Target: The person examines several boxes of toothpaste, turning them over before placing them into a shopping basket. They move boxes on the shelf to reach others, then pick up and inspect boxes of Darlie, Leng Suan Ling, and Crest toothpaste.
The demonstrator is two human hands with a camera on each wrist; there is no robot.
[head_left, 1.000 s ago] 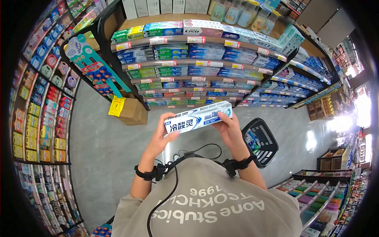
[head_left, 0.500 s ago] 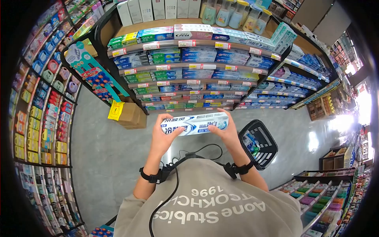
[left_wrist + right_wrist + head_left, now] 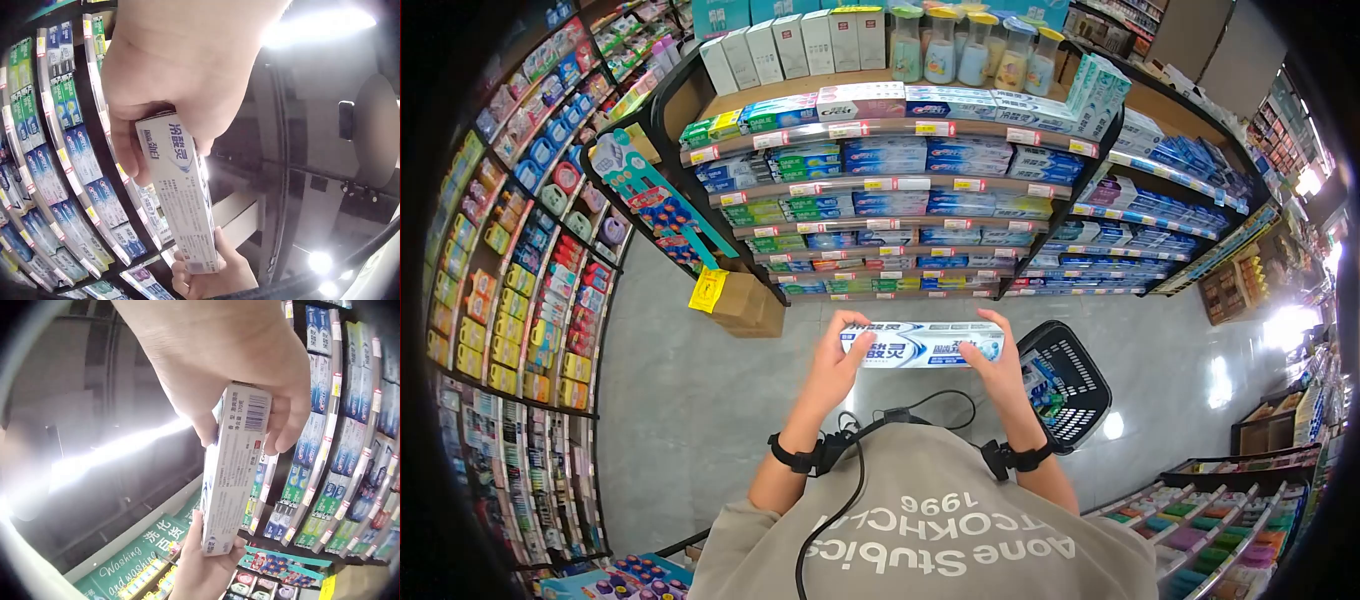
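Observation:
A white toothpaste box (image 3: 915,346) with blue lettering lies level in front of the chest, its printed front tilted up toward the head camera. My left hand (image 3: 837,358) grips its left end, thumb over the front and fingers behind. At the other end my right hand (image 3: 998,362) holds it the same way, thumb on the front panel. Small print on a side of the toothpaste box (image 3: 181,194) shows in the left wrist view. A barcode stands near the right-hand end of the toothpaste box (image 3: 236,469) in the right wrist view.
Ahead, a shelf rack (image 3: 880,185) carries rows of toothpaste boxes. A black basket (image 3: 1090,385) with several packages inside stands on the floor to the right. A cardboard box (image 3: 750,305) with a yellow sign sits by the rack's left end. Bottle shelves (image 3: 510,320) line the left side.
Both hands still hold the toothpaste box. It has turned from a slant to nearly level, and its front faces up more. The head view has shifted, so the shelves show slightly lower.

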